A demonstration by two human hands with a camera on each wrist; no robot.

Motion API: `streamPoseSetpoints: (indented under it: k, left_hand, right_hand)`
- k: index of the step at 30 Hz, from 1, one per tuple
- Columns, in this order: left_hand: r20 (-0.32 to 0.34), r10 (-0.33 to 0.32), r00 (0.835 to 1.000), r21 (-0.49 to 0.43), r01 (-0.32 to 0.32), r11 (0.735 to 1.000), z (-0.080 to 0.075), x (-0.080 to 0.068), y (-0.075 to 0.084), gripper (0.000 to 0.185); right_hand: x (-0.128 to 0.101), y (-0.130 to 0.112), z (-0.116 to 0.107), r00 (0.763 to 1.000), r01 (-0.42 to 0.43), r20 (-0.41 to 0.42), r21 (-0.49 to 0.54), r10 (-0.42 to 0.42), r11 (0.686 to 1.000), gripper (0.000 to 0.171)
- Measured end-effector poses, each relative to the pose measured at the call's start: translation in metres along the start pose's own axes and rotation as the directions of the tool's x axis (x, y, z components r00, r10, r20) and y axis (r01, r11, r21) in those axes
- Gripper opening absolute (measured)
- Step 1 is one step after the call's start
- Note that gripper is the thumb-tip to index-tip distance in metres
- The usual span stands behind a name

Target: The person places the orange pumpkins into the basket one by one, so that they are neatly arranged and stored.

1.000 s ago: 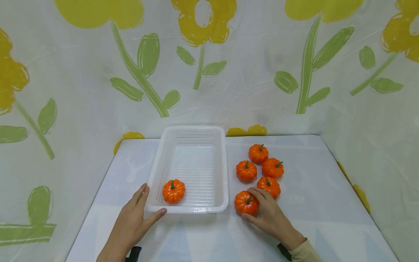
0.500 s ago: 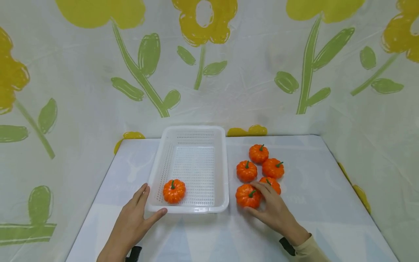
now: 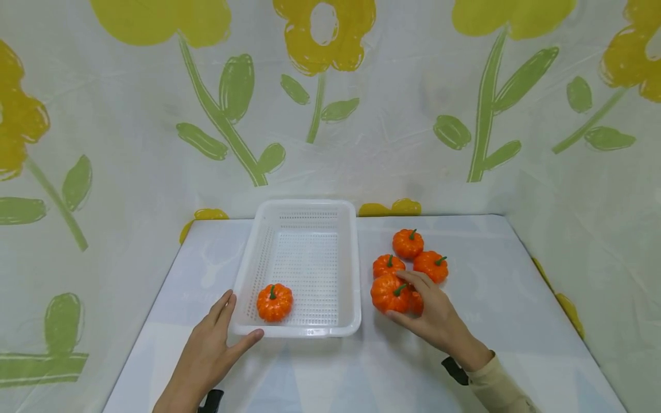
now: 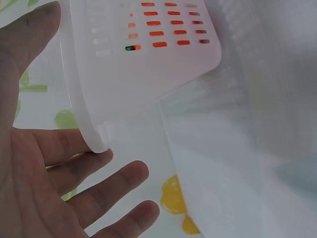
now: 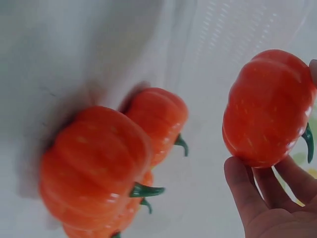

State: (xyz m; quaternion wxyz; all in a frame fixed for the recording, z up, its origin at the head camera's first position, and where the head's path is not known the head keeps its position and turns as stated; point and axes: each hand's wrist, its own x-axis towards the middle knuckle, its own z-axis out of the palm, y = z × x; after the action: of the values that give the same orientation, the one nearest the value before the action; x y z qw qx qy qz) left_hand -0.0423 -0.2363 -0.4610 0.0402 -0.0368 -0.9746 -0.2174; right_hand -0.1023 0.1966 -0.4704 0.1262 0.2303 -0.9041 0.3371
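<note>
Lower centre-right of the head view: right hand (image 3: 434, 312) curled round a pumpkin (image 3: 390, 292), thumb below and fingers over the top by the green stem, the fruit lifted just clear of the table (image 3: 516, 321). Same grip at the right edge of the right wrist view, hand (image 5: 270, 203) low in the corner, held pumpkin (image 5: 267, 106) pinched between thumb and fingers, stem pointing right.

Just behind the hand, partly hidden, a second pumpkin (image 3: 416, 303) on the table. Further up the frame, three more in a tight cluster: left pumpkin (image 3: 388, 265), right pumpkin (image 3: 431, 266), back pumpkin (image 3: 408, 243). Blurred orange shapes of this group at lower left of the right wrist view.

Centre of the head view: white perforated basket (image 3: 304, 218) standing lengthwise on the table, with one basket pumpkin (image 3: 275, 302) in its near left corner, upright, stem up.

Lower left of the head view: left hand (image 3: 206, 355) flat on the table, fingers straight and spread, holding nothing, thumb tip against the basket's near rim, forefinger along its left wall. Left wrist view: hand (image 4: 44, 183) at lower left, basket corner (image 4: 124, 74) just above the fingers, orange showing through the slots.

Behind everything, a backdrop (image 3: 330, 103) printed with yellow flowers and green leaves.
</note>
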Motion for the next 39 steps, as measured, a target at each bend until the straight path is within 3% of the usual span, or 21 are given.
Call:
streamPoseSetpoints:
  k: [12,23,34,39]
  left_hand:
    - [-0.004,0.008,1.0,-0.004,-0.008,1.0,0.0,-0.001,-0.001,0.105]
    - [-0.008,0.01,1.0,-0.006,-0.01,1.0,0.0,-0.001,-0.002,0.104]
    - [0.001,0.009,1.0,0.003,-0.009,1.0,0.0,0.001,-0.001,0.106]
    - [-0.002,0.011,1.0,-0.003,-0.011,1.0,-0.001,0.001,-0.001,0.105]
  right_hand:
    - [0.033,-0.014,-0.008,0.999,0.039,0.025,0.054,-0.04,0.998,0.076]
    - [0.064,-0.028,0.002,0.993,0.072,0.087,0.112,-0.082,0.991,0.074]
    - [0.097,-0.04,0.023,0.978,0.057,0.191,0.135,-0.083,0.989,0.075]
    - [0.11,-0.045,0.036,0.951,0.031,0.299,0.142,-0.073,0.989,0.078]
